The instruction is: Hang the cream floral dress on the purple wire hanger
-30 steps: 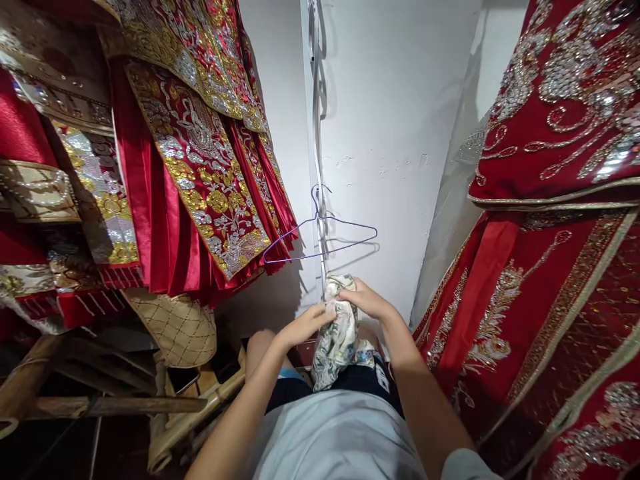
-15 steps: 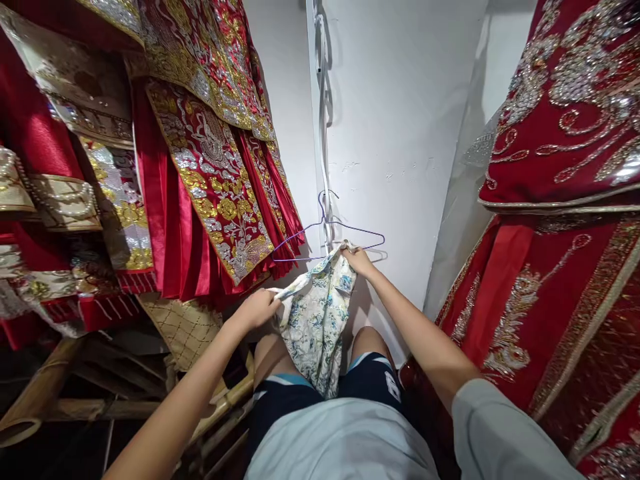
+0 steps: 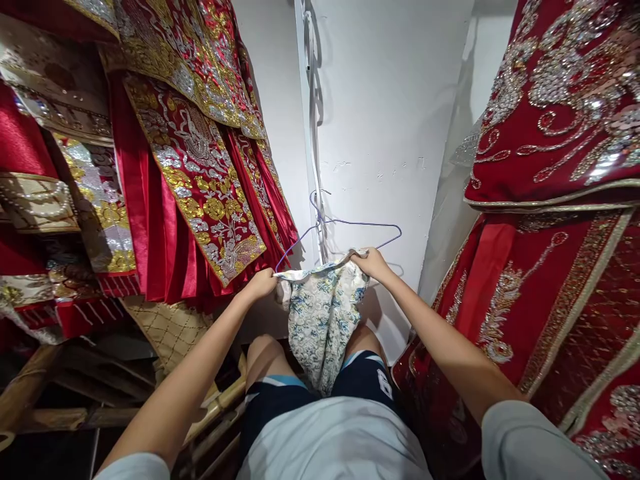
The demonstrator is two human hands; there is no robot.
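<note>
A white cloth garment with a blue and green floral print (image 3: 323, 320) hangs between my hands, its upper edge pulled nearly straight. My left hand (image 3: 263, 284) is closed on the garment's left top corner, beside the lower left end of a purple wire hanger (image 3: 360, 223). My right hand (image 3: 373, 262) pinches the top edge near the right corner, close under the hanger's bottom bar. The hanger's hook is up by the white metal strip on the wall. Most of the hanger's bottom bar is hidden behind the garment.
Red embroidered garments with gold and silver patterns (image 3: 200, 167) hang at the left, above a bamboo frame (image 3: 60, 419). A red beaded garment (image 3: 560, 127) stands close at the right. A white wall (image 3: 380, 120) with a vertical metal strip (image 3: 304, 100) is ahead.
My hands have spread the garment's top edge wider and flatter. My left hand has risen and my right hand has shifted right. The hanger has tilted, its right end higher.
</note>
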